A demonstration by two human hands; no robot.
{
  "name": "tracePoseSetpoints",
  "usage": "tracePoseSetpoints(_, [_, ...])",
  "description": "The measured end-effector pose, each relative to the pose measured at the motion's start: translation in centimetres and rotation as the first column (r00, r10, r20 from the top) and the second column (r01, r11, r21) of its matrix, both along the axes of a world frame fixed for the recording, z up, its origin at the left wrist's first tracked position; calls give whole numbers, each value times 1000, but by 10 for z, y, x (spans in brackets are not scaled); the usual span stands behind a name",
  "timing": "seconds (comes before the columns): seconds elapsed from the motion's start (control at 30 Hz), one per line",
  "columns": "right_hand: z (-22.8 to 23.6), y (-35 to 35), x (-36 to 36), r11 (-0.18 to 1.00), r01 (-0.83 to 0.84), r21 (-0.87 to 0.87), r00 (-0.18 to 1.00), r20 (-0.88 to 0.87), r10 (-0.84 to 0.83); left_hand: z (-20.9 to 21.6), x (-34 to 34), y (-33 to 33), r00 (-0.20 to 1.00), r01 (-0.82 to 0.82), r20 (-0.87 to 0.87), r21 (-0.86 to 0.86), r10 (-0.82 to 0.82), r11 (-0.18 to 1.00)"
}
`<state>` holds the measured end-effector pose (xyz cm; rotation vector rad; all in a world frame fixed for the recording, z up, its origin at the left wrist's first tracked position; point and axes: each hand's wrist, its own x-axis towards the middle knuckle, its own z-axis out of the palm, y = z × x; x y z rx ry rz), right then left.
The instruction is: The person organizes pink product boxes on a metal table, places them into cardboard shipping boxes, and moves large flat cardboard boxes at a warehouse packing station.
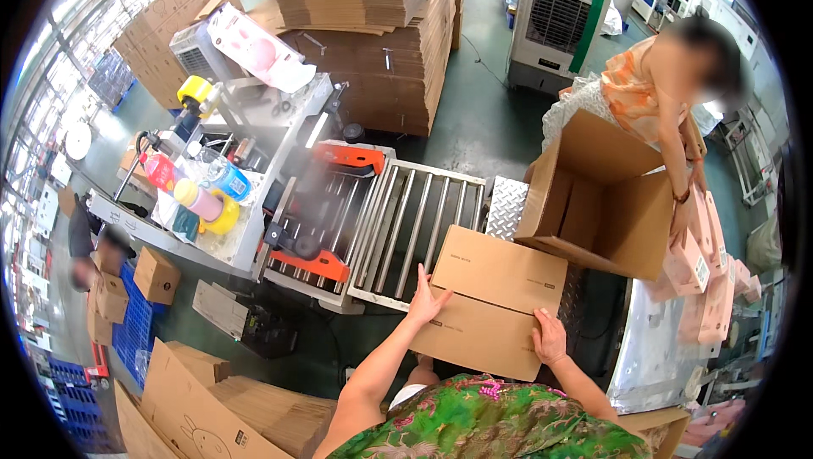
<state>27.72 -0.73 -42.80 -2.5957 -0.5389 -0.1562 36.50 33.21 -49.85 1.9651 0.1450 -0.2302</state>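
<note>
A closed brown cardboard box (495, 302) lies in front of me, its two top flaps meeting along a middle seam. My left hand (426, 298) holds its left edge, thumb spread over the top and fingers along the side. At the right edge, my right hand (550, 336) grips the box, with the fingertips on the top flap. The far left part of the box overlaps the end of a roller conveyor (417, 215). What lies under the box is hidden.
An open large carton (605, 205) stands to the right, beside a co-worker (648, 78) reaching toward pink packages (703, 264). A taping machine (318, 213) with orange guards sits left on the conveyor line. Flattened cardboard (373, 35) is stacked behind; an air cooler (555, 23) stands farther back.
</note>
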Motion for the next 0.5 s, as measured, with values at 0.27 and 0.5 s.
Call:
tracePoseSetpoints(0.27, [-79,6,39,485,871,-83,467,-167,-868,-26,31,-8,987,25,152,116,-42,993])
tracePoseSetpoints(0.5, [-70,43,74,416,871,-261,285,-420,-862,-20,75,33,996,82,-30,24,-81,996])
